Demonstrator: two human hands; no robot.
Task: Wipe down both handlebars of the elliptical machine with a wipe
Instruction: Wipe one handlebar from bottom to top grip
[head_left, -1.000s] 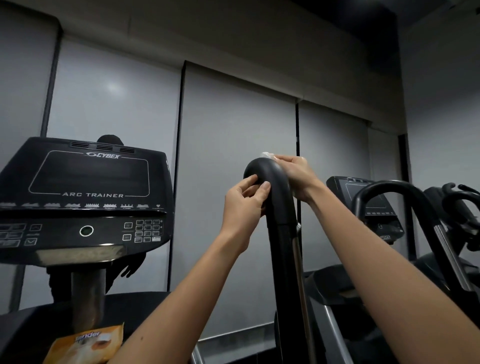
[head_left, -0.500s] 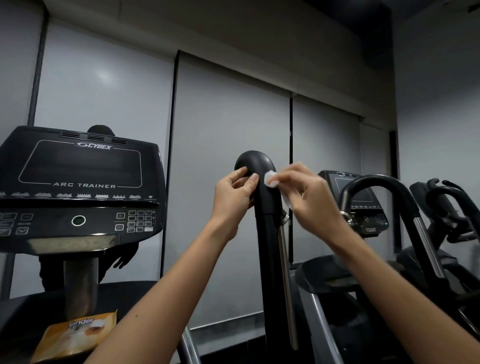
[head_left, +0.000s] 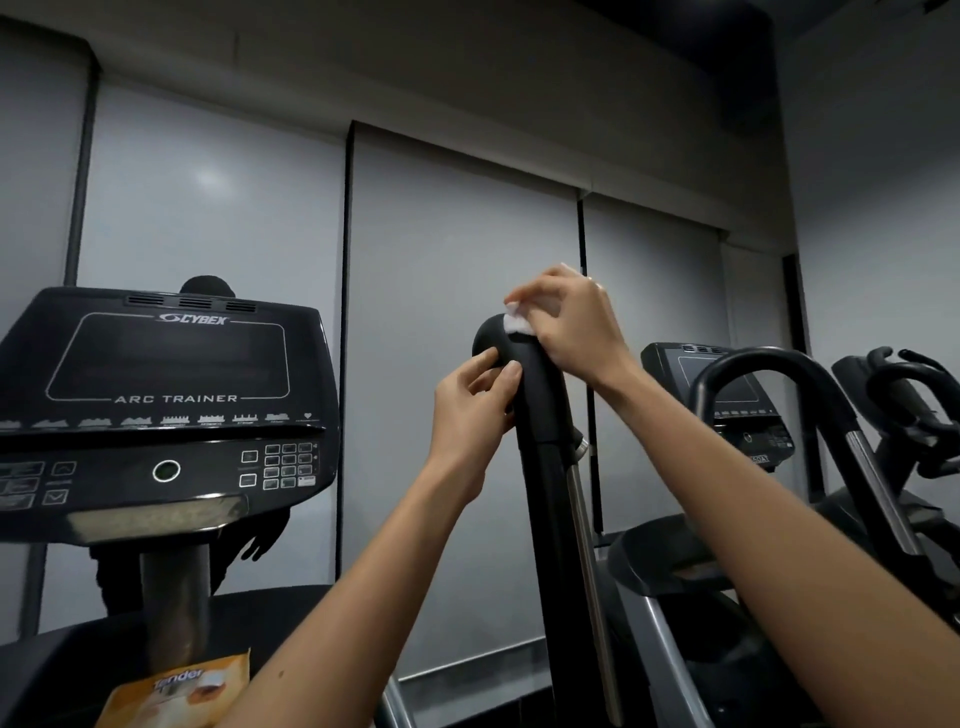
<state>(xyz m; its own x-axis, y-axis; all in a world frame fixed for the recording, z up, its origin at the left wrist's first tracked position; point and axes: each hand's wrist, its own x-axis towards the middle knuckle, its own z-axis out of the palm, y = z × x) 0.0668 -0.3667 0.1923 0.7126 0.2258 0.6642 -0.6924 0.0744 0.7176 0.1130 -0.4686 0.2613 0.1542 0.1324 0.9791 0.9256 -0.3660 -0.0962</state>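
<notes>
The right hand (head_left: 569, 325) pinches the wipe (head_left: 517, 323) on top of the handlebar (head_left: 540, 415); the left hand (head_left: 470, 415) grips it just below. The wipe is small, so it can probably slip from the fingers & miss the bend's underside.

This is a gym. A big exercise machine (head_left: 174, 597) has a black screen panel (head_left: 166, 364) that says "CYBEX" and "ARC TRAINER", with buttons under it. A tall black handlebar (head_left: 545, 467) stands beside it. More workout machines (head_left: 727, 395) with curved handles stand to the right.
</notes>
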